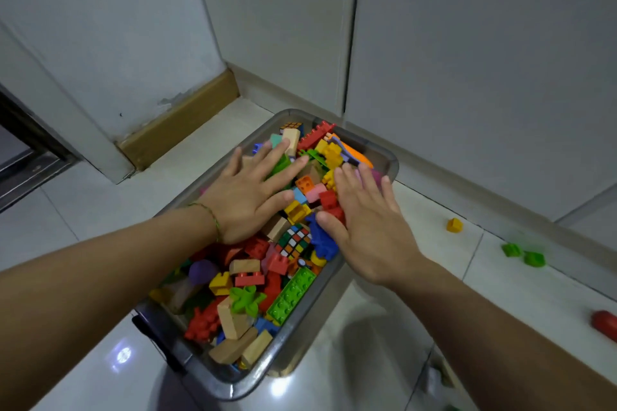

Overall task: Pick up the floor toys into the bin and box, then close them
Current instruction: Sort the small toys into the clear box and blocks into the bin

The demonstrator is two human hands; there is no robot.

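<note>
A clear grey plastic bin point(230, 387) stands on the white tiled floor, heaped with coloured plastic bricks, wooden blocks and a puzzle cube point(293, 240). My left hand point(248, 190) lies flat with spread fingers on the toys at the bin's far left. My right hand point(364, 210) lies flat with straight fingers on the toys at the bin's right side. Neither hand grips anything. No lid is in view.
On the floor to the right lie a yellow brick point(454, 225), two green pieces point(526, 255) and a red toy point(605, 324) at the frame's edge. White cabinet doors stand behind the bin. A wall corner with a wooden skirting point(180, 117) is at the left.
</note>
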